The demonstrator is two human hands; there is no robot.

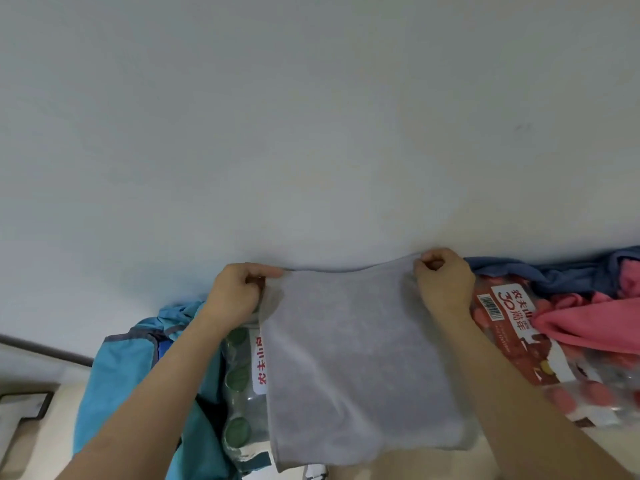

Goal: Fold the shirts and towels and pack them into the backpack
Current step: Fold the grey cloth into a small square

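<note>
Plain pale wall (311, 116) filling most of the view, cluttered surface below. Grey towel (360, 362) held up by its 2 top corners, hanging flat over shrink-wrapped bottle packs: green caps (239, 375) at left, red caps (512, 344) at right. Left hand (239, 292) pinching 1 corner, fingers curled shut on the cloth; right hand (443, 282) pinching the other, thumb and fingertips pressed together. Top hem sagging slightly between them. Probably light, soft and limp, not slippery; best gripped at corners or along the hem to keep it square. Blue backpack (114, 375) just left of it. Pink cloth (588, 327) and dark blue cloth (554, 275) heaped at right.
</note>
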